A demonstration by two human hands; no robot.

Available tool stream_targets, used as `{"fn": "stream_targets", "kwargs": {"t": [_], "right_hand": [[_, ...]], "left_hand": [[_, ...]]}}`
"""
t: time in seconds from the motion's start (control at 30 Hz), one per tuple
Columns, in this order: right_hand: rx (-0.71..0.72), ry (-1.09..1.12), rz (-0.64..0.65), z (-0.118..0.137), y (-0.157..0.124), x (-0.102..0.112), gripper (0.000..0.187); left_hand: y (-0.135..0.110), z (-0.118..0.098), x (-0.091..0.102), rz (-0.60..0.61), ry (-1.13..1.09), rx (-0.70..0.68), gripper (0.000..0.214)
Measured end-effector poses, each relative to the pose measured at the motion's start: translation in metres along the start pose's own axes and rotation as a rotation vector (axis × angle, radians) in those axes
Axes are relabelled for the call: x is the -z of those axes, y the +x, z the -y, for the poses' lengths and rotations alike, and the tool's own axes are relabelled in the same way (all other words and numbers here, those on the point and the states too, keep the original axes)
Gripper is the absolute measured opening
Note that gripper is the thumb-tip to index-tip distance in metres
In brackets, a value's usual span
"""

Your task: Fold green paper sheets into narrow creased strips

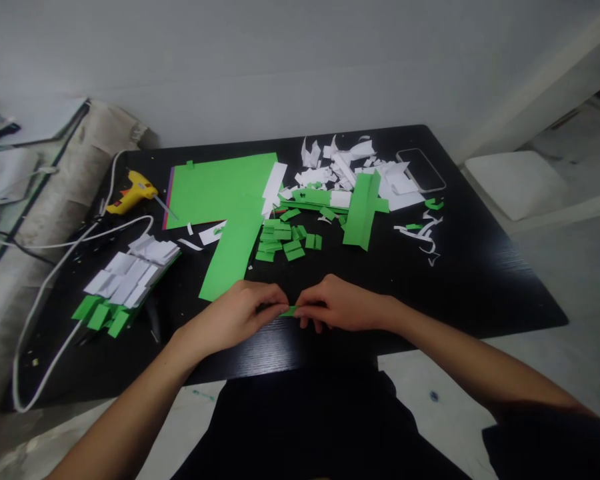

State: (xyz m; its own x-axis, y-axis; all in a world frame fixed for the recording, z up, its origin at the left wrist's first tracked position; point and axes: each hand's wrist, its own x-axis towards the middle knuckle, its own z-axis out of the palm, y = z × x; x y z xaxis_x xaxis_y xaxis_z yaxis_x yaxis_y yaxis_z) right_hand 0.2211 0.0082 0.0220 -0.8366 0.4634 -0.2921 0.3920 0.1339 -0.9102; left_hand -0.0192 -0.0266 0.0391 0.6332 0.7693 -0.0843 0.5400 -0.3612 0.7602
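Note:
Between my fingertips, near the front edge of the black table, is a small green paper piece (289, 311). My left hand (247, 308) pinches its left end, and my right hand (331, 303) pinches the right end, so most of the piece is hidden. Just beyond the hands lies a loose cluster of small folded green paper pieces (274, 237). A long green paper strip (233, 257) reaches toward my left hand. Farther off, a creased green strip (361, 210) lies beside the cluster.
A yellow glue gun (136, 193) with a white cord rests at the left, behind a layered white and green paper stack (127, 277). Large green sheets (215, 183) lie at the back. White paper scraps (340, 167) and a phone-like outlined object (423, 170) are at back right.

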Motion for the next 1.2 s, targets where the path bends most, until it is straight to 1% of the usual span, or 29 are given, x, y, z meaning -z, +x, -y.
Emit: {"fn": "stream_targets", "kwargs": {"t": [0.13,0.23,0.33,0.47,0.67,0.83,0.97,1.2], "right_hand": [[-0.038,0.101,0.027,0.001,-0.002,0.001,0.032],[-0.075,0.136,0.036,0.002,-0.008,0.004,0.030],[-0.080,0.074,0.021,0.003,-0.012,0.004,0.025],[-0.045,-0.042,-0.027,0.006,-0.010,0.000,0.023],[-0.032,-0.052,-0.091,0.005,-0.010,-0.005,0.021],[-0.016,-0.067,-0.081,0.003,-0.013,-0.007,0.019],[0.003,-0.082,-0.099,0.003,-0.012,-0.008,0.019],[0.017,-0.115,-0.121,0.005,-0.010,-0.010,0.017]], "left_hand": [[-0.006,-0.001,0.004,0.033,-0.080,0.069,0.020],[-0.012,0.000,0.005,0.030,-0.112,0.103,0.021],[-0.015,-0.001,0.001,0.018,-0.046,0.107,0.017],[-0.013,-0.009,-0.008,-0.003,0.029,0.126,0.016],[-0.012,-0.014,-0.018,-0.052,0.051,0.101,0.017],[-0.014,-0.013,-0.017,-0.053,0.048,0.081,0.016],[-0.015,-0.011,-0.017,-0.064,0.053,0.070,0.017],[-0.013,-0.012,-0.022,-0.070,0.051,0.063,0.016]]}}
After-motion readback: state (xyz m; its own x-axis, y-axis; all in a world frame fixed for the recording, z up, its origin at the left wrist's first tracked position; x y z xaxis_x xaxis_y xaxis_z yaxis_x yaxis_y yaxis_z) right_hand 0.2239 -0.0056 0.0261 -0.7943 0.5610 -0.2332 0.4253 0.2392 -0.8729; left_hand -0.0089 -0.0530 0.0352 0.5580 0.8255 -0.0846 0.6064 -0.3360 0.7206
